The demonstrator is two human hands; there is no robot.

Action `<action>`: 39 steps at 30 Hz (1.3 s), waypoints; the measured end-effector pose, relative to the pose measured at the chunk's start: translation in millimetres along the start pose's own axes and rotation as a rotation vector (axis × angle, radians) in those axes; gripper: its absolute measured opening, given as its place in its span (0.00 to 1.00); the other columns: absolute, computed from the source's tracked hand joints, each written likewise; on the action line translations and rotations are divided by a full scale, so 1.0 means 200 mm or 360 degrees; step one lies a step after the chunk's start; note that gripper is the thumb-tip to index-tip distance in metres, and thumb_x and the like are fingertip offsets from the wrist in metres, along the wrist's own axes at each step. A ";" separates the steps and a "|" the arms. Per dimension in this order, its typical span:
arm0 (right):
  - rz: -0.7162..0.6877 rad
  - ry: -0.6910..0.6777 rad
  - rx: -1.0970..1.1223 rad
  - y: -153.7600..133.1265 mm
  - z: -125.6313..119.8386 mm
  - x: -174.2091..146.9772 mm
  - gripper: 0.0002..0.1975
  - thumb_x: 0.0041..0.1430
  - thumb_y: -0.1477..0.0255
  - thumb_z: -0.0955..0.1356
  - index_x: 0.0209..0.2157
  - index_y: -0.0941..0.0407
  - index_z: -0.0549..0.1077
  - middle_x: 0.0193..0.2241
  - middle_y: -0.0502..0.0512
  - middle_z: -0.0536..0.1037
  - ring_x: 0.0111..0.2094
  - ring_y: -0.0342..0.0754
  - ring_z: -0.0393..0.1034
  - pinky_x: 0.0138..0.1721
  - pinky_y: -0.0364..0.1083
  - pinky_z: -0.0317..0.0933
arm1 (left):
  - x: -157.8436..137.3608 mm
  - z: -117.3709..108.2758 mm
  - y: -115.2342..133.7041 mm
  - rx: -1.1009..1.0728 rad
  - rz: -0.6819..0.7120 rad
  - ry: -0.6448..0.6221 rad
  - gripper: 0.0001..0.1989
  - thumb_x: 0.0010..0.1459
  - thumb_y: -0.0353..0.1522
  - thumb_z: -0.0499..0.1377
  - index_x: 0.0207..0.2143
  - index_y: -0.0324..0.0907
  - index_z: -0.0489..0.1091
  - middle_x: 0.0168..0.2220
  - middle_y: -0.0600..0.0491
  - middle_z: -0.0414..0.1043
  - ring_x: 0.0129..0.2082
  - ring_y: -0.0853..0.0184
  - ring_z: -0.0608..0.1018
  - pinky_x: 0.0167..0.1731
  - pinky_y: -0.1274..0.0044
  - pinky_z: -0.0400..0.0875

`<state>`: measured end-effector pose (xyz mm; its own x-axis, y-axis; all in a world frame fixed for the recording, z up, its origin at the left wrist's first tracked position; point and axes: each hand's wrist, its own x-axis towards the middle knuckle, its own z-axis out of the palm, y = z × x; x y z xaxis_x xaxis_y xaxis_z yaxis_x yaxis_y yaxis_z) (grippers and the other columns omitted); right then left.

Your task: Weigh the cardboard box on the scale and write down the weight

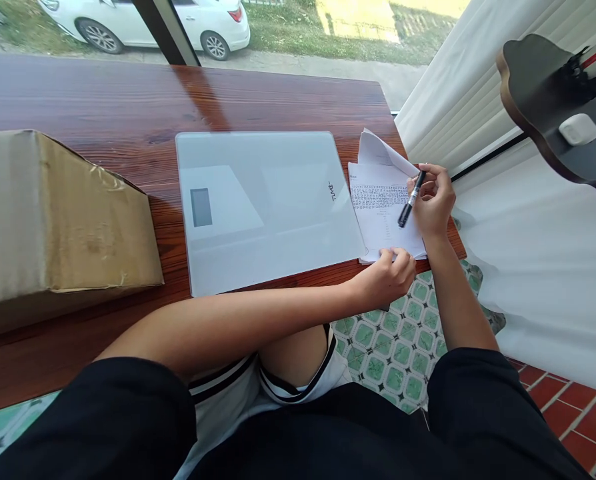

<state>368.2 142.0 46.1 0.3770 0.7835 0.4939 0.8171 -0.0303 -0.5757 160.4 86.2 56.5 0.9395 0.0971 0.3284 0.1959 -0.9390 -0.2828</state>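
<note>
So, pinched marker [412,199] in R hand [434,200] over papers [378,230], L hand [387,275] @ edge, grip unclear

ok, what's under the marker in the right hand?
Below the marker in the right hand: the printed sheet. Any print covered by the marker or hand can't be seen.

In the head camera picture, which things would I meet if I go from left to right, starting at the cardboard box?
Cardboard box → white glass scale → printed papers → right hand → dark shelf.
</note>
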 end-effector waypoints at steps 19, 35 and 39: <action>-0.0057 -0.0102 -0.0161 0.03 0.05 0.02 0.10 0.65 0.65 0.67 0.34 0.56 0.76 0.32 0.58 0.79 0.28 0.48 0.70 0.39 0.51 0.65 | -0.02 0.02 -0.01 -0.0057 0.0013 -0.0083 0.24 0.69 0.30 0.42 0.62 0.28 0.63 0.53 0.35 0.71 0.48 0.60 0.74 0.38 0.71 0.65; -0.0102 -0.0061 -0.0133 0.07 0.07 0.02 0.14 0.63 0.61 0.66 0.34 0.56 0.77 0.30 0.59 0.77 0.31 0.51 0.69 0.37 0.48 0.61 | -0.40 -0.23 -0.25 -0.0284 0.1094 0.0259 0.16 0.67 0.30 0.52 0.53 0.46 0.73 0.44 0.48 0.75 0.43 0.68 0.73 0.44 0.75 0.66; -0.0051 -0.0049 -0.0101 0.09 0.07 0.03 0.14 0.62 0.60 0.66 0.33 0.56 0.77 0.27 0.58 0.74 0.30 0.51 0.68 0.36 0.49 0.60 | -0.67 -0.34 -0.39 -0.0094 0.0909 0.0293 0.13 0.65 0.31 0.56 0.50 0.46 0.74 0.42 0.51 0.75 0.39 0.70 0.72 0.41 0.75 0.68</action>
<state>378.4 155.3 29.2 0.3372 0.8033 0.4908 0.8551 -0.0433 -0.5167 -0.3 123.4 96.1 0.8265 -0.4818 0.2911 -0.3463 -0.8429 -0.4118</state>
